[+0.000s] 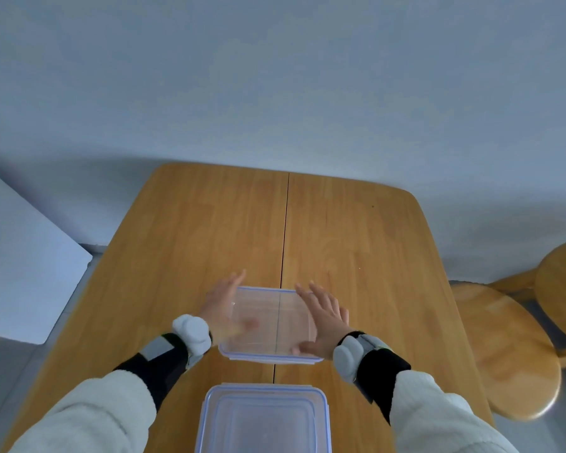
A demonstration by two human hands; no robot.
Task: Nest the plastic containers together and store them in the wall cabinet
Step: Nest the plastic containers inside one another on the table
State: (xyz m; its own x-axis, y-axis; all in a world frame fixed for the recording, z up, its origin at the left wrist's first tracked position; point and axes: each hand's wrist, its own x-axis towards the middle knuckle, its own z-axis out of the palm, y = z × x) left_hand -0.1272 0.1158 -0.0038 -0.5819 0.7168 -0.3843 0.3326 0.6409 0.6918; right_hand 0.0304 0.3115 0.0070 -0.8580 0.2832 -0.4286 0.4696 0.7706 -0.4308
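Observation:
A clear square plastic container [268, 322] with a bluish rim sits open-topped on the wooden table [183, 243]. My left hand [221, 305] presses flat against its left wall and my right hand [324, 317] against its right wall, thumbs at the near side. Both hands clasp it between them. Closer to me, at the table's near edge, lies a second, larger clear container [263, 420] with a blue-edged lid on it.
Two round wooden stools [510, 351] stand at the table's right side. A white cabinet or box [23, 266] stands to the left. A plain pale wall rises behind the table. No wall cabinet is in view.

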